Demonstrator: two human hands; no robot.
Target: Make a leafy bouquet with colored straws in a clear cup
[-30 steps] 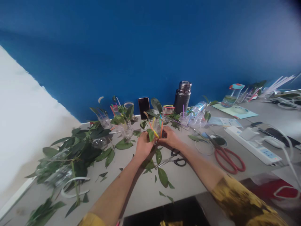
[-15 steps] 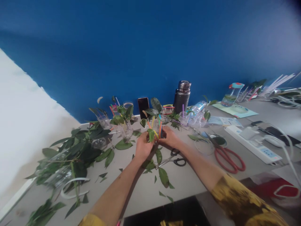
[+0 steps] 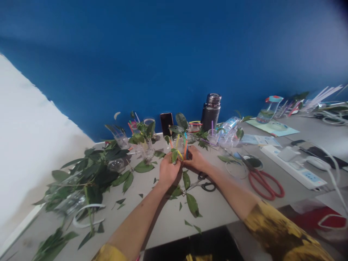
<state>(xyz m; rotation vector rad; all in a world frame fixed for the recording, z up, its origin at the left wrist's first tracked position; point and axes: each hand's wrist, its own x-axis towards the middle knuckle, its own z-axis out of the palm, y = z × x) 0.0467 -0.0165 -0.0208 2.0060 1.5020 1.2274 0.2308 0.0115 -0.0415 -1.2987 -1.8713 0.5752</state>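
Left hand (image 3: pixel 168 170) nudged rightward, gripping straws (image 3: pixel 181 146) with right hand (image 3: pixel 196 158), tips upward

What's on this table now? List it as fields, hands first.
left hand: grip closed on cup
right hand: grip on the cup's other side
cup: clear, holds straws and a leaf
nearer than hands: black scissors
right: red scissors, power strip
left: leaf pile
back: flask, phone, blue wall
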